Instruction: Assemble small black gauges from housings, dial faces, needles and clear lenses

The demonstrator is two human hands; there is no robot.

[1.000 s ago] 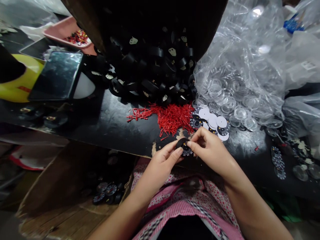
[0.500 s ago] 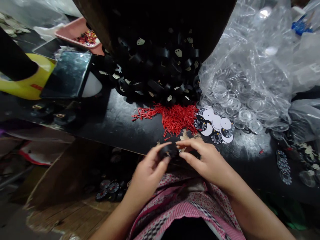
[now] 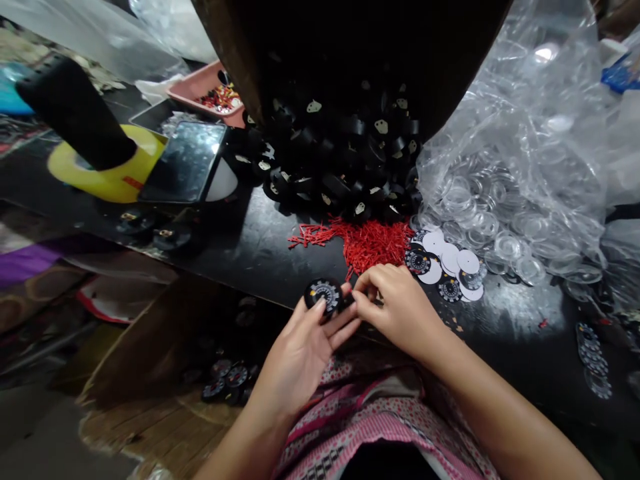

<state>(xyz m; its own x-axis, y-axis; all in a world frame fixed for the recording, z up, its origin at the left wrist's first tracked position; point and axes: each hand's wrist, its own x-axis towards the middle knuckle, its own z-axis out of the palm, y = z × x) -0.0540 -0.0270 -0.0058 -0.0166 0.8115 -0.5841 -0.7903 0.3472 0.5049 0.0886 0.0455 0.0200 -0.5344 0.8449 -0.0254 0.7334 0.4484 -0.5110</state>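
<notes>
My left hand [image 3: 307,343] holds a small round black dial [image 3: 324,297] between thumb and fingers, its printed face turned up, with white markings and an orange spot. Close by on the right, my right hand [image 3: 395,303] has its thumb and forefinger pinched together at the dial's side; whatever lies between those fingertips is too small to make out. Just beyond the hands lies a heap of thin red pointers [image 3: 377,247]. Beside it are loose printed dial discs [image 3: 449,289], some white side up.
Black round housings [image 3: 345,187] spill from a dark container at the back. Clear plastic covers [image 3: 507,247] lie in a transparent bag on the right. To the left are a tape roll [image 3: 95,177], a phone-like slab [image 3: 185,163] and a pink tray [image 3: 193,90]. Finished-looking dials [image 3: 236,375] sit below the table edge.
The dial in my left hand has turned from its side to face up. My right fingers have drawn together beside it. The whole view has shifted, moving the table's contents rightward.
</notes>
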